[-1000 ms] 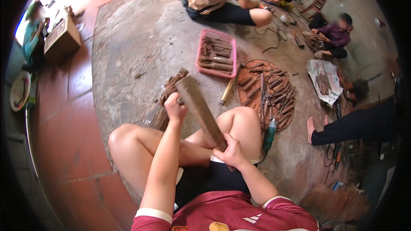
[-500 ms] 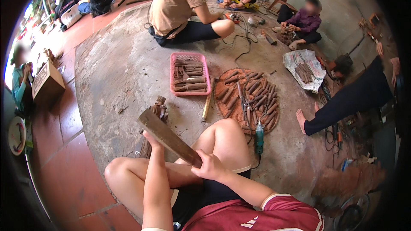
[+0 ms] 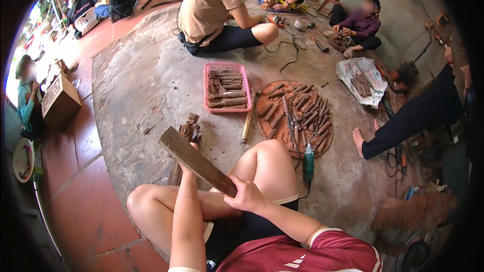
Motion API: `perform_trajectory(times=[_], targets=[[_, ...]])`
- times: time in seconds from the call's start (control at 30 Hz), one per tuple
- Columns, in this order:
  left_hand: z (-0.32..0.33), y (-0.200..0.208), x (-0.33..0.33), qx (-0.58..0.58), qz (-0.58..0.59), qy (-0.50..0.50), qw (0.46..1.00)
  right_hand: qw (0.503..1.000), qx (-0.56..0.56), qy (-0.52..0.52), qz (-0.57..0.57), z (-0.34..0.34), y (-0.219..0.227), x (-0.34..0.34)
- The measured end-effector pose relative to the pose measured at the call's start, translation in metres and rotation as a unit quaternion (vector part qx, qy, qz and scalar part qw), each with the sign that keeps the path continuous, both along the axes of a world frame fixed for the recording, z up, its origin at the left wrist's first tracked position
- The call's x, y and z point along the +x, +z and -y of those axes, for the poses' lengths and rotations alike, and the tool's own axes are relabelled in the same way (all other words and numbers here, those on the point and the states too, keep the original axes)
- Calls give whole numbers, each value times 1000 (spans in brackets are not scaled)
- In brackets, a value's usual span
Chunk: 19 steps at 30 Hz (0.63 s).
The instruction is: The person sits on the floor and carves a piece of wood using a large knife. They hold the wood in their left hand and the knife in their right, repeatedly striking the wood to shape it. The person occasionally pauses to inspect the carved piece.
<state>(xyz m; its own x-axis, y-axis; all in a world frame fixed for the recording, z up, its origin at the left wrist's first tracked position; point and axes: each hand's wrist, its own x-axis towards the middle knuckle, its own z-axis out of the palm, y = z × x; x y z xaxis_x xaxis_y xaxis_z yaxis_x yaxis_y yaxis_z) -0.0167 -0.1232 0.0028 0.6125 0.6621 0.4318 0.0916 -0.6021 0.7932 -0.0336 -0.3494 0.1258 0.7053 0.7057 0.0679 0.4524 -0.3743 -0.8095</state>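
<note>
My right hand (image 3: 245,195) is wrapped round the narrow end of a thick brown wooden club (image 3: 194,158), whose broad, flat-faced end slants up to the left over my crossed legs. Behind the club lies my left hand (image 3: 185,170), mostly covered by it; one fingertip shows past its far edge, and its grip is hidden. Just beyond that hand, a rough carved block of brown wood (image 3: 190,129) stands on the ground. A length of dark wood (image 3: 175,174) shows beside my left forearm.
Ahead are a pink basket (image 3: 206,90) of wooden-handled tools, a hammer (image 3: 248,121) and a round mat with sawdust (image 3: 263,102) and several chisels. A green rotary tool (image 3: 309,163) lies by my right knee. Someone's bare foot (image 3: 358,142) is at the right; other people sit farther off.
The club's broad end has tipped slightly down and left, and less of my left hand shows behind it. The whole view has shifted a little; my right hand keeps its grip.
</note>
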Motion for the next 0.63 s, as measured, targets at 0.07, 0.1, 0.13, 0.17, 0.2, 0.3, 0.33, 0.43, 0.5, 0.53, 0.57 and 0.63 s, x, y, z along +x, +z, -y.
perform_trajectory(times=[0.07, 0.1, 0.13, 0.17, 0.2, 0.3, 0.33, 0.43, 0.5, 0.53, 0.57, 0.63], targets=[[-16, -20, 1, -245, 121, -68, 960, 999, -31, 6, -12, -6, -4, 2], [-25, -33, -2, -181, 104, -30, 978, 998, -66, 11, -12, -11, -1, 2], [-22, -33, -1, -124, 82, 5, 989, 994, -109, 9, -13, -9, 2, 4], [-19, -33, 2, -69, 60, 44, 995, 988, -151, 8, -15, -7, 3, 5], [-18, -33, 3, 100, 26, 78, 992, 991, -134, 8, -8, -4, -5, 5], [-9, -29, 4, 222, -15, 68, 973, 999, -48, 2, 10, 1, -4, 2], [-10, -32, 4, 98, 28, 32, 994, 1000, -30, 1, 5, 1, -6, 1], [-20, -50, 4, -274, 171, -18, 946, 999, -35, 8, -3, -7, -9, 0], [-14, -52, 4, -126, 58, 56, 989, 990, -137, 9, -7, -5, -10, 3], [-16, -50, 0, 58, -51, 124, 989, 993, -118, 9, 0, -7, -8, 2], [-23, -56, -1, 28, -90, 124, 988, 995, -97, 10, 7, -8, -6, 1], [-30, -66, -2, -5, -130, 127, 983, 999, -50, 13, 16, -6, -10, -2]])
